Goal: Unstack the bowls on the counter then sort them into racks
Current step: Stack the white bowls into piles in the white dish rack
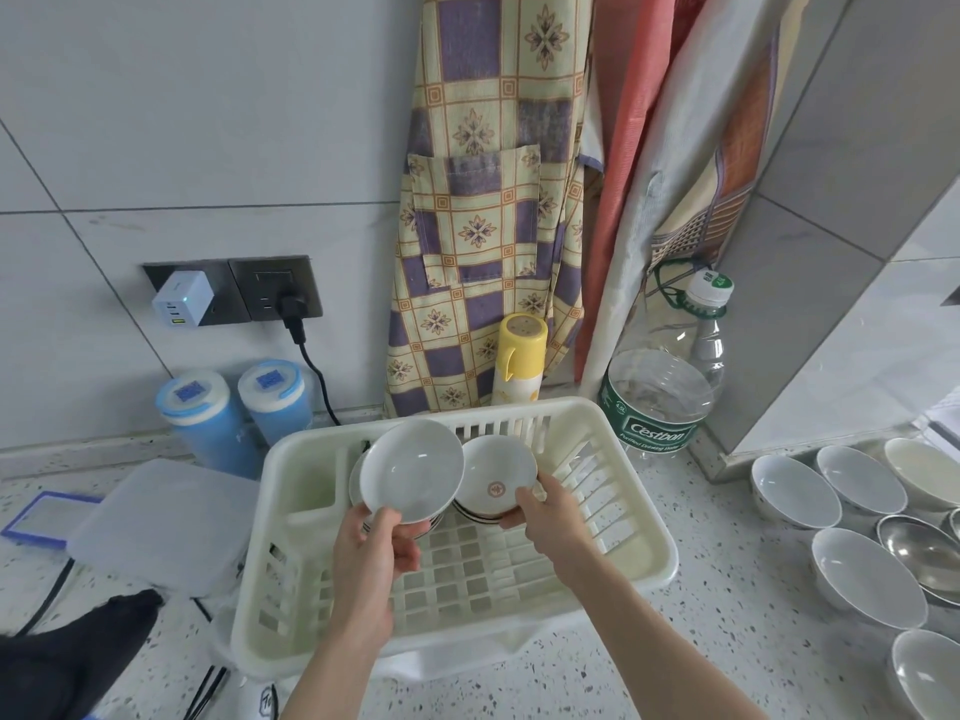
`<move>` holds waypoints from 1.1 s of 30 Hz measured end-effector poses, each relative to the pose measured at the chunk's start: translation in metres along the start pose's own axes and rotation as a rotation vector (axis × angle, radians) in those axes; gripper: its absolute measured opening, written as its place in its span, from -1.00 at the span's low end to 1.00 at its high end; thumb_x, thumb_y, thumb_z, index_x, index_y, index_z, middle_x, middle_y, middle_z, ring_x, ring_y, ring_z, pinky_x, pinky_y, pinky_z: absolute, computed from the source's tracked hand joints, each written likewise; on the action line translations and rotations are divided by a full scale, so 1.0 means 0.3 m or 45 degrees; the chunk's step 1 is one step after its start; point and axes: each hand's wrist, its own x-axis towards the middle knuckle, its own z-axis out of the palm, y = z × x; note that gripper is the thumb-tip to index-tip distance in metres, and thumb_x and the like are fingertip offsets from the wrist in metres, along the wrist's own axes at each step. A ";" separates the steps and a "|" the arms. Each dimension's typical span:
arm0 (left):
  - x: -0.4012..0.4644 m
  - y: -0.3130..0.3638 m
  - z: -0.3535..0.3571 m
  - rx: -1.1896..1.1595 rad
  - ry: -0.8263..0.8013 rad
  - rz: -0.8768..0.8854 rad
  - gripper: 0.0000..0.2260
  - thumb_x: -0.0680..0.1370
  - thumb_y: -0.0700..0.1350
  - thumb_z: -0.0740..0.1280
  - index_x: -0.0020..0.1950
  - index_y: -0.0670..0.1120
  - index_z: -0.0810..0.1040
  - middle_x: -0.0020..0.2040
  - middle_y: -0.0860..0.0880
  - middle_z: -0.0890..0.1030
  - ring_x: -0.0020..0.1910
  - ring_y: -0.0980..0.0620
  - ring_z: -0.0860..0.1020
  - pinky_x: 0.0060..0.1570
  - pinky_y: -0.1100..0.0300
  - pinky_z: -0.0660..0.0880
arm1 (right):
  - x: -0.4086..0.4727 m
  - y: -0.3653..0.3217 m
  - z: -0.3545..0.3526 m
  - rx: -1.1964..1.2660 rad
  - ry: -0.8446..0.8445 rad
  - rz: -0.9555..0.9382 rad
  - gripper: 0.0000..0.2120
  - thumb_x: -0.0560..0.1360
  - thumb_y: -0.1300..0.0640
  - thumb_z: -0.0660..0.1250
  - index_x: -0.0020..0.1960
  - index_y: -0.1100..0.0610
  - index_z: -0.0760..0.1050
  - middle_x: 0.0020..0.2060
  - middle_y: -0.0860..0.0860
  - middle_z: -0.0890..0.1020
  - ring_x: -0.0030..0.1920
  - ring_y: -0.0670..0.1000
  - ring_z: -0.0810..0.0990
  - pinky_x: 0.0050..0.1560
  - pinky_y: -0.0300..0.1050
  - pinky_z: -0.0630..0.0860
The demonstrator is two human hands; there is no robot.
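A cream plastic dish rack [613, 433] sits on the counter in front of me. My left hand [371, 558] grips the lower rim of a plain white bowl [413, 470], tilted up on edge over the rack's left part. Behind it stands another bowl [356, 478], mostly hidden. My right hand [553, 517] pinches the lower rim of a white bowl with a brown emblem [493, 472], also tilted on edge, with a dark-rimmed bowl [475, 514] under it. Several white bowls [795, 491] lie separately on the counter at the right.
A metal bowl [919, 556] lies among the white ones. A large water bottle [660, 392] and a yellow flask [519, 363] stand behind the rack. Two blue canisters [208, 418], a translucent lidded box [166, 522] and black cables [317, 376] are left of it.
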 end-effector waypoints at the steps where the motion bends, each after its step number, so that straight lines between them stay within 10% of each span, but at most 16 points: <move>1: 0.001 0.000 0.000 0.007 -0.003 0.003 -0.79 0.54 -0.29 0.22 0.14 -0.12 0.52 -0.24 -0.24 0.70 -0.52 0.06 0.47 -0.49 0.20 0.47 | 0.002 0.002 0.001 0.005 -0.003 0.007 -0.58 0.54 0.11 0.17 0.40 -0.04 0.33 -0.35 0.02 0.71 -0.63 -0.24 0.38 -0.47 -0.30 0.28; 13: 0.008 -0.011 0.006 0.066 -0.058 0.027 -0.78 0.53 -0.29 0.24 0.11 -0.06 0.52 -0.25 -0.25 0.70 -0.51 0.06 0.48 -0.50 0.21 0.49 | 0.007 0.018 0.007 0.009 0.048 0.037 -0.51 0.56 0.09 0.27 0.46 -0.04 0.26 -0.35 -0.02 0.69 -0.63 -0.24 0.43 -0.53 -0.32 0.32; 18: 0.014 -0.013 0.022 0.166 -0.092 0.063 -0.79 0.54 -0.28 0.23 0.10 -0.07 0.54 -0.27 -0.24 0.70 -0.55 0.06 0.46 -0.52 0.19 0.48 | -0.011 0.004 0.000 -0.041 0.178 -0.018 -0.48 0.57 -0.06 0.25 0.48 0.03 0.24 -0.19 -0.01 0.68 -0.34 -0.18 0.55 -0.36 -0.27 0.39; 25: 0.042 -0.026 0.086 0.295 -0.164 0.068 -0.77 0.54 -0.24 0.24 0.15 -0.02 0.50 -0.28 -0.19 0.71 -0.54 0.05 0.48 -0.54 0.21 0.45 | -0.056 -0.028 -0.009 0.176 0.140 -0.419 -0.68 0.51 -0.15 0.21 0.15 -0.03 0.56 -0.46 -0.04 0.61 -0.35 -0.19 0.59 -0.26 -0.28 0.44; 33: 0.037 -0.037 0.140 0.329 -0.283 0.079 -0.74 0.58 -0.09 0.37 0.22 0.08 0.43 -0.21 -0.10 0.74 -0.49 0.06 0.55 -0.55 0.22 0.43 | -0.052 -0.027 -0.013 0.084 0.167 -0.387 -0.68 0.51 0.23 0.21 0.21 0.07 0.56 -0.30 0.05 0.69 -0.29 -0.07 0.66 -0.34 -0.28 0.49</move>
